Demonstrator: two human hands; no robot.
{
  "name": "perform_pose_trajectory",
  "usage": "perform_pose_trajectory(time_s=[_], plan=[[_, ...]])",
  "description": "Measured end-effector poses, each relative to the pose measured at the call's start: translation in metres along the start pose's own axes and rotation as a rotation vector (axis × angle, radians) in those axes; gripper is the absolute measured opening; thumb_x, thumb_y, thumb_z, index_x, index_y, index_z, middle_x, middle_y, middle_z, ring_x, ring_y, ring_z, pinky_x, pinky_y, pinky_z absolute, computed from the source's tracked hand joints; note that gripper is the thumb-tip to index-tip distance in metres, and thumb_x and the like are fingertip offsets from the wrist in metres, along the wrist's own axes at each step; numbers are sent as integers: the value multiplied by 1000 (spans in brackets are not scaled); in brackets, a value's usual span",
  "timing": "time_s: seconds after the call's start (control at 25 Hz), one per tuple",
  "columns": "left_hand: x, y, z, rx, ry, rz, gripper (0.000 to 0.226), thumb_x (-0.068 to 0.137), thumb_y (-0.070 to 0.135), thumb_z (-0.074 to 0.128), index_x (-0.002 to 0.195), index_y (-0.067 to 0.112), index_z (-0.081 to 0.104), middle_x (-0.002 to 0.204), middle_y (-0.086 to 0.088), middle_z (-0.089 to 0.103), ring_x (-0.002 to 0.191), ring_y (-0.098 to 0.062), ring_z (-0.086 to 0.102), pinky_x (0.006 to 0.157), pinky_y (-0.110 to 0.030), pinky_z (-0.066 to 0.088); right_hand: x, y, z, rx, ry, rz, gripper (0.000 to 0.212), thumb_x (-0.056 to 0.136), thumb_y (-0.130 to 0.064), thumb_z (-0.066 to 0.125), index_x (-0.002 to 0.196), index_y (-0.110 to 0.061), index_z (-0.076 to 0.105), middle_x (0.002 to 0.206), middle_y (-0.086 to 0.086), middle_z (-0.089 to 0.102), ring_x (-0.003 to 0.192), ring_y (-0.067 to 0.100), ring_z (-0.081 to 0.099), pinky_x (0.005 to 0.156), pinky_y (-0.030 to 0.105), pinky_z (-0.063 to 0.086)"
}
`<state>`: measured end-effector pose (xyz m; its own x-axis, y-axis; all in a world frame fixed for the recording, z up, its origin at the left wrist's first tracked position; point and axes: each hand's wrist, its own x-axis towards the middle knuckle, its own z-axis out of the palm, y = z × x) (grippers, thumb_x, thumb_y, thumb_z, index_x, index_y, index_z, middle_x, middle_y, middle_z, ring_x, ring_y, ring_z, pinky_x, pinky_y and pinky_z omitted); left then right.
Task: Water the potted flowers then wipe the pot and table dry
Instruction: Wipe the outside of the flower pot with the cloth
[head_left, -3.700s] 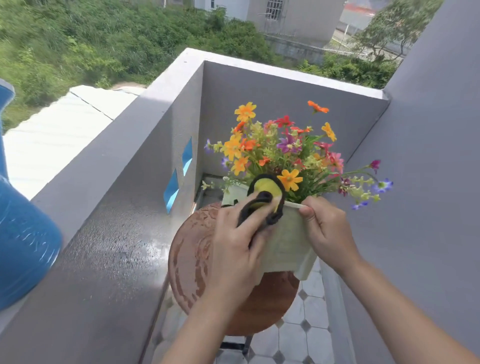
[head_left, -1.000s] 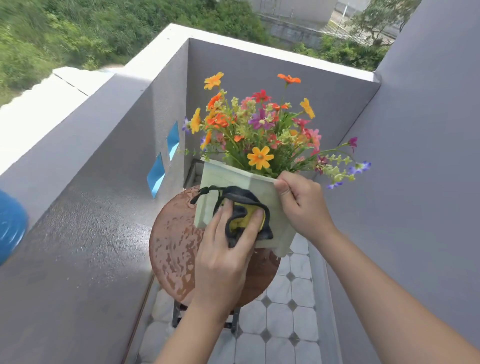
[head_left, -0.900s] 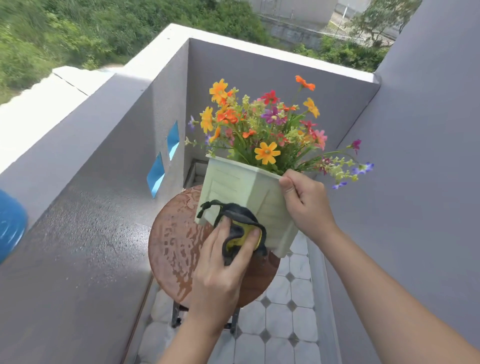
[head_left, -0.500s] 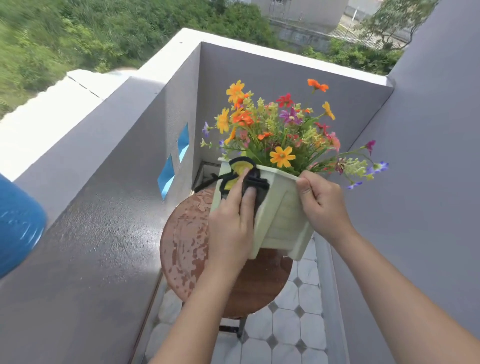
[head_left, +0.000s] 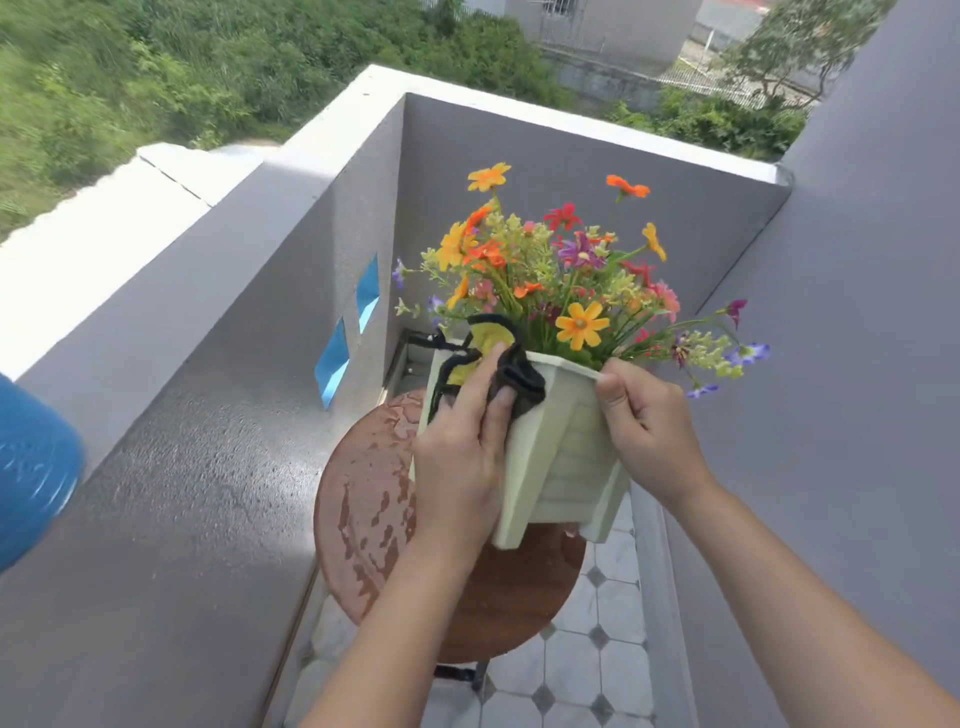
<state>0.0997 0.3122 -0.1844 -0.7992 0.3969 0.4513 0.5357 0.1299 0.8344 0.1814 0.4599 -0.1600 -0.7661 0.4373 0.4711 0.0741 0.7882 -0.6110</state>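
A pale green pot (head_left: 569, 449) full of mixed orange, yellow, red and purple flowers (head_left: 563, 270) is held tilted above a small round brown table (head_left: 371, 512), whose top is blotched with water. My right hand (head_left: 647, 428) grips the pot's right rim. My left hand (head_left: 462, 457) presses a yellow cloth with black edging (head_left: 496, 358) against the pot's left face, up at the rim. Part of the cloth hangs over the rim.
A grey balcony wall (head_left: 182, 467), wet and speckled, runs along the left with two blue openings (head_left: 332, 364). A blue watering can (head_left: 31, 467) stands on the ledge at far left. A grey wall closes the right side. White floor tiles (head_left: 571, 675) lie below.
My left hand slid the cloth from the pot's lower face up to its rim. The pot stayed in my right hand, tilted over the table.
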Motion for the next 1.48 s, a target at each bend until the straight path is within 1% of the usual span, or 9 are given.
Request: perform_pose_trajectory(time_s=[0.32, 0.44, 0.56, 0.72, 0.84, 0.96, 1.16, 1.28, 1.48], plan=[[38, -40, -2, 133, 73, -304, 30, 99, 25, 38, 100, 5, 60, 82, -16, 63, 83, -37, 54, 62, -32, 24, -8, 0, 2, 18, 2, -61, 38, 94, -54, 27, 62, -33, 31, 52, -10, 30, 53, -2, 35, 51, 13, 25], [56, -47, -12, -11, -52, -602, 46, 98, 42, 31, 81, 8, 55, 75, -6, 52, 83, -31, 50, 65, -34, 30, -12, 1, 2, 17, 9, -66, 44, 94, -54, 27, 63, -24, 36, 54, -12, 32, 54, -2, 36, 52, 11, 26], [68, -37, -24, -226, -142, -789, 59, 88, 64, 35, 104, 16, 63, 81, -1, 56, 82, -22, 53, 63, -28, 36, -16, 5, -1, 26, 15, -73, 36, 93, -55, 27, 67, -32, 34, 53, -14, 36, 56, -5, 38, 54, 10, 28], [74, -30, -29, -246, -250, -852, 34, 76, 55, 63, 72, 21, 64, 69, 1, 60, 68, -19, 57, 60, -29, 39, -20, 8, -8, 36, -5, -65, 32, 94, -55, 25, 72, -36, 39, 64, -23, 48, 62, -9, 42, 56, 7, 30], [75, -28, -30, -230, -248, -872, 25, 70, 43, 71, 68, 19, 65, 69, -2, 63, 65, -22, 57, 60, -27, 41, -23, 11, -13, 22, -23, -76, 56, 95, -52, 24, 73, -10, 54, 66, -13, 45, 63, 3, 42, 58, 8, 32], [72, -16, -33, -129, -210, -856, 25, 77, 25, 63, 57, 16, 51, 62, -5, 48, 54, -20, 44, 50, -26, 31, -29, 15, -17, -4, -48, -70, 67, 95, -54, 22, 75, 3, 53, 67, 3, 46, 64, 15, 41, 58, 17, 32], [65, -4, -36, 124, -233, -734, 39, 79, 28, 62, 53, 16, 36, 58, -3, 38, 53, -21, 36, 49, -28, 25, -38, 12, -21, -36, 42, 20, 40, 96, -50, 23, 84, -21, 47, 73, -10, 45, 70, 1, 44, 65, 14, 35], [63, 0, -37, 213, -225, -679, 37, 76, 27, 61, 55, 12, 35, 58, -3, 38, 54, -23, 36, 49, -28, 26, -52, -2, -16, -107, 108, 64, 25, 91, -20, 36, 98, -7, 57, 87, 8, 55, 85, 22, 50, 76, 38, 43], [63, 8, -35, 298, -170, -605, 31, 76, 24, 59, 57, 8, 39, 58, -6, 43, 64, -30, 44, 51, -31, 32, -68, -48, 17, -473, 206, -60, 43, 74, -8, 42, 112, -4, 62, 106, 12, 64, 103, 24, 49, 98, 39, 38]])
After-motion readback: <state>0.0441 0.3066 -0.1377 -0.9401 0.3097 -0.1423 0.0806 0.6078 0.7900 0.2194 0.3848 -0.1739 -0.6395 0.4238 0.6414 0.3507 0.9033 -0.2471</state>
